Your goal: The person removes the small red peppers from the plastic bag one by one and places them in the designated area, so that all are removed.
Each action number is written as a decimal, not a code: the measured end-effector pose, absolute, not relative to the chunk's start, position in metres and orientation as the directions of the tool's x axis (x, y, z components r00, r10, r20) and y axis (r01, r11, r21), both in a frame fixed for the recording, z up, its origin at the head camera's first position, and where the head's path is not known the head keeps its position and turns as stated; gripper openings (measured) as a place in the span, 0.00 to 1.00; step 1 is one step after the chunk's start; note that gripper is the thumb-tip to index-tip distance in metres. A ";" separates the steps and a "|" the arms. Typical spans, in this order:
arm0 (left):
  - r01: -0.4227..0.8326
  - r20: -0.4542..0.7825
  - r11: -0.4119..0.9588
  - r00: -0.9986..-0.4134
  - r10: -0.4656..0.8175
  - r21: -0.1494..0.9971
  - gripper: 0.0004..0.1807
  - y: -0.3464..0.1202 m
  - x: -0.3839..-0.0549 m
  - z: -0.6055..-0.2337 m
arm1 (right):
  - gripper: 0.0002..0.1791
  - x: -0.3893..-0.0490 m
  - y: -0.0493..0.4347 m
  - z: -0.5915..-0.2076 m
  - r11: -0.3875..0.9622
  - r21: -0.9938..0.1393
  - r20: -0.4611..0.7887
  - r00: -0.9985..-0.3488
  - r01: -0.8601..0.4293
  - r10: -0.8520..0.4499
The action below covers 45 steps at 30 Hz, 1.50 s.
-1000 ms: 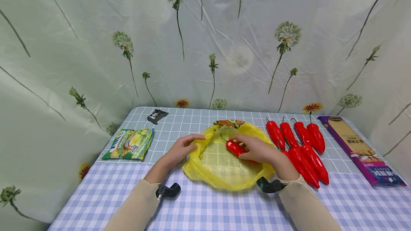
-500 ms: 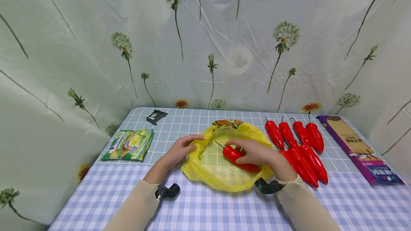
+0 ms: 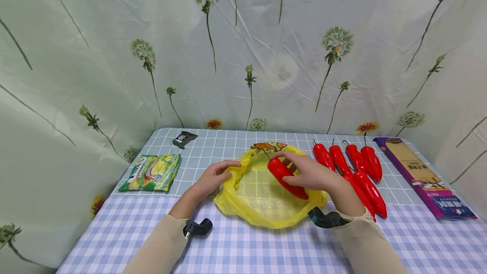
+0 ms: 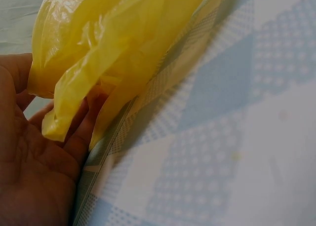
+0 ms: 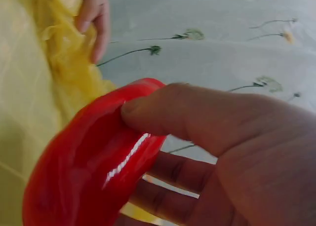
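A yellow plastic bag point(image 3: 253, 220) lies on the table with its wide mouth facing up. My left hand point(image 3: 210, 180) holds the bag's left rim, and the fingers are partly hidden by yellow plastic in the left wrist view. Over the bag's right half, my right hand point(image 3: 310, 171) grips a glossy red pepper point(image 3: 286, 180) between thumb and fingers. The pepper is tilted, its stem end up and to the left. Whether its lower end touches the bag cannot be told. Several more red peppers point(image 3: 368, 163) lie grouped right of the bag, partly behind my right forearm.
On the left lies a green and yellow packet point(image 3: 152, 172). A small black wrapper point(image 3: 184, 139) is farther back. A long purple and tan package point(image 3: 422, 176) lies along the right side. Behind the table hangs a flower-print curtain point(image 3: 243, 54).
My right hand has shifted the pepper left, then raised its stem end, and more of the pepper shows. My left hand stays at the bag's rim.
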<state>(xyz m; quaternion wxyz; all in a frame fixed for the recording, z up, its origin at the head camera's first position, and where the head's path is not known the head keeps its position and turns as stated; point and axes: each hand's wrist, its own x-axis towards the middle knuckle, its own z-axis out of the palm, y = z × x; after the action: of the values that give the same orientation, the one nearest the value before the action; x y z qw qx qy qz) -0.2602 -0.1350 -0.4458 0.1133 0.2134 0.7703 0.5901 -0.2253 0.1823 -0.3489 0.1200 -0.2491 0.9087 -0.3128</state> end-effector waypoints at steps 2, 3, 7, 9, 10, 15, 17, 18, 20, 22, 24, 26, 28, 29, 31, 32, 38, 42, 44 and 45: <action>0.190 0.072 0.214 -0.883 0.463 0.958 0.22 -0.135 -0.260 -0.446 | 0.32 -0.224 0.186 -0.344 0.685 -0.635 -0.062 -0.860 -0.357 -0.506; 0.190 0.071 0.216 -0.883 0.464 0.958 0.22 -0.135 -0.260 -0.446 | 0.32 -0.224 0.188 -0.342 0.684 -0.639 -0.061 -0.863 -0.352 -0.501; 0.178 0.059 0.225 -0.889 0.454 0.958 0.22 -0.136 -0.261 -0.447 | 0.32 -0.225 0.198 -0.336 0.669 -0.670 -0.055 -0.877 -0.323 -0.478; 0.172 0.053 0.229 -0.893 0.447 0.958 0.22 -0.136 -0.262 -0.448 | 0.32 -0.225 0.204 -0.334 0.658 -0.684 -0.044 -0.883 -0.315 -0.468; 0.166 0.049 0.229 -0.894 0.445 0.959 0.22 -0.136 -0.262 -0.448 | 0.32 -0.225 0.208 -0.333 0.654 -0.687 -0.033 -0.886 -0.316 -0.462; 0.165 0.048 0.227 -0.894 0.446 0.960 0.22 -0.136 -0.262 -0.447 | 0.33 -0.225 0.225 -0.328 0.657 -0.683 0.009 -0.903 -0.320 -0.429; 0.165 0.049 0.227 -0.894 0.445 0.960 0.22 -0.136 -0.261 -0.447 | 0.33 -0.225 0.231 -0.326 0.658 -0.686 0.009 -0.909 -0.309 -0.417; 0.163 0.047 0.227 -0.895 0.443 0.960 0.22 -0.136 -0.261 -0.447 | 0.33 -0.225 0.234 -0.326 0.657 -0.692 0.005 -0.912 -0.299 -0.410; 0.157 0.044 0.224 -0.896 0.441 0.962 0.22 -0.136 -0.261 -0.447 | 0.33 -0.225 0.240 -0.325 0.659 -0.696 0.004 -0.919 -0.285 -0.394; 0.158 0.043 0.226 -0.896 0.442 0.961 0.22 -0.136 -0.262 -0.448 | 0.32 -0.225 0.244 -0.325 0.661 -0.700 0.002 -0.926 -0.271 -0.377; 0.158 0.042 0.229 -0.896 0.442 0.960 0.22 -0.136 -0.262 -0.448 | 0.32 -0.225 0.248 -0.325 0.659 -0.705 0.009 -0.933 -0.262 -0.361; 0.160 0.043 0.231 -0.895 0.443 0.960 0.22 -0.136 -0.262 -0.448 | 0.32 -0.225 0.251 -0.325 0.655 -0.710 0.016 -0.936 -0.258 -0.352; 0.165 0.045 0.235 -0.895 0.444 0.958 0.22 -0.136 -0.262 -0.448 | 0.32 -0.225 0.255 -0.326 0.649 -0.720 0.011 -0.938 -0.248 -0.346; 0.162 0.043 0.234 -0.895 0.444 0.959 0.22 -0.135 -0.262 -0.448 | 0.32 -0.225 0.258 -0.326 0.647 -0.723 0.010 -0.940 -0.242 -0.341; 0.160 0.041 0.236 -0.896 0.442 0.959 0.22 -0.135 -0.262 -0.447 | 0.33 -0.226 0.264 -0.327 0.644 -0.727 0.013 -0.943 -0.238 -0.334; 0.159 0.040 0.237 -0.897 0.441 0.958 0.22 -0.135 -0.262 -0.447 | 0.33 -0.226 0.267 -0.327 0.641 -0.730 0.017 -0.944 -0.238 -0.331; 0.150 0.032 0.242 -0.902 0.431 0.959 0.22 -0.134 -0.262 -0.447 | 0.32 -0.225 0.289 -0.331 0.632 -0.748 0.034 -0.963 -0.203 -0.268; 0.161 0.041 0.238 -0.896 0.442 0.958 0.22 -0.135 -0.261 -0.447 | 0.34 -0.225 0.299 -0.334 0.638 -0.753 0.027 -0.976 -0.160 -0.214; 0.168 0.047 0.234 -0.893 0.448 0.958 0.22 -0.135 -0.261 -0.447 | 0.35 -0.226 0.304 -0.336 0.649 -0.747 0.024 -0.981 -0.147 -0.195; 0.170 0.049 0.233 -0.892 0.449 0.958 0.22 -0.135 -0.261 -0.447 | 0.35 -0.226 0.307 -0.336 0.651 -0.746 0.020 -0.983 -0.138 -0.185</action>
<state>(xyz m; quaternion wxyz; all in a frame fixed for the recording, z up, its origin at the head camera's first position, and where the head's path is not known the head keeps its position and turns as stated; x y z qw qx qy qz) -0.2609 -0.1350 -0.4469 0.1191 0.1992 0.7761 0.5863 -0.2259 0.3068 -0.3360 0.0290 -0.0888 0.9082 -0.4079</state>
